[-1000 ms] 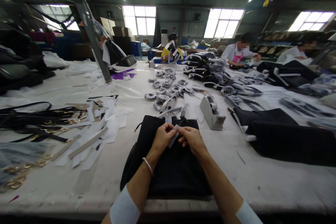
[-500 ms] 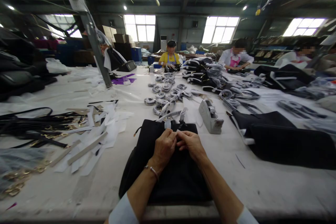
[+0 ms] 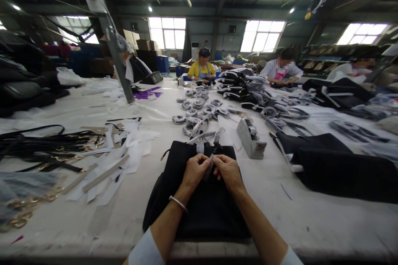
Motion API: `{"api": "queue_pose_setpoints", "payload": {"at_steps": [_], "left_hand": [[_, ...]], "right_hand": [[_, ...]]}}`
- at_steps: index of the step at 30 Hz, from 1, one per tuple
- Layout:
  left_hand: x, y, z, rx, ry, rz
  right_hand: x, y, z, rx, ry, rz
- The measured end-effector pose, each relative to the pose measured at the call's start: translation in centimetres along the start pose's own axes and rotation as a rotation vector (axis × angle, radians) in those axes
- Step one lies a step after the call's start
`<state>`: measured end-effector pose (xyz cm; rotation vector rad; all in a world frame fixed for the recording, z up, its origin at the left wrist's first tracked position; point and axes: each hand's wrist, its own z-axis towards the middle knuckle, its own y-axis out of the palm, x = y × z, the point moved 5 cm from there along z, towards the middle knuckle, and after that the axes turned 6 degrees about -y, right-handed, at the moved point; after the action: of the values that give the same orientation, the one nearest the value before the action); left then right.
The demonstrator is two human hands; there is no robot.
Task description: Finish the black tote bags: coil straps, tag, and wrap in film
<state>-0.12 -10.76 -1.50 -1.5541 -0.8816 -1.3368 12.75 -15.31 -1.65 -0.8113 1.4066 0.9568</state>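
A black bag (image 3: 199, 211) lies flat on the white table (image 3: 311, 223) right in front of me. Both hands meet above its upper half. My left hand (image 3: 195, 172) and my right hand (image 3: 228, 172) are closed in a pinch on a small wrapped strap piece (image 3: 211, 162) between them. Wrapped handle straps (image 3: 207, 134) stick out past the bag's far edge. A silver bracelet (image 3: 178, 203) circles my left wrist.
A grey tape dispenser (image 3: 250, 138) stands right of the bag. White paper strips (image 3: 121, 157) and black straps with gold buckles (image 3: 46, 149) lie left. Coiled wrapped straps (image 3: 199, 105) fill the middle. More black bags (image 3: 336, 161) lie right. Three people work at the far side.
The strip slanting between my hands a second ago is now gathered into my fingertips, which have drawn closer together. My view has tilted slightly.
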Motion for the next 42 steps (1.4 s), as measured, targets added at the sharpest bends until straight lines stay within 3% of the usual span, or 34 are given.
{"api": "queue_pose_setpoints", "payload": {"at_steps": [8, 17, 28, 34, 37, 42], "left_hand": [[0.8, -0.1, -0.5, 0.147, 0.068, 0.09], [0.6, -0.3, -0.1, 0.11, 0.027, -0.036], [0.2, -0.1, 0.1, -0.016, 0.046, -0.071], [1.6, -0.3, -0.8, -0.012, 0.193, 0.1], [2.1, -0.3, -1.2, -0.012, 0.236, 0.145], [1.7, 0.7, -1.2, -0.041, 0.14, 0.069]], "right_hand": [[-0.1, 0.0, -0.1, 0.054, -0.027, -0.035], [-0.2, -0.2, -0.6, -0.134, 0.102, 0.258], [-0.4, 0.0, -0.3, -0.121, 0.126, 0.226], [-0.4, 0.2, 0.1, -0.175, 0.206, 0.178], [-0.3, 0.3, 0.4, -0.131, 0.187, 0.181], [0.1, 0.2, 0.9, -0.077, 0.189, 0.23]]}}
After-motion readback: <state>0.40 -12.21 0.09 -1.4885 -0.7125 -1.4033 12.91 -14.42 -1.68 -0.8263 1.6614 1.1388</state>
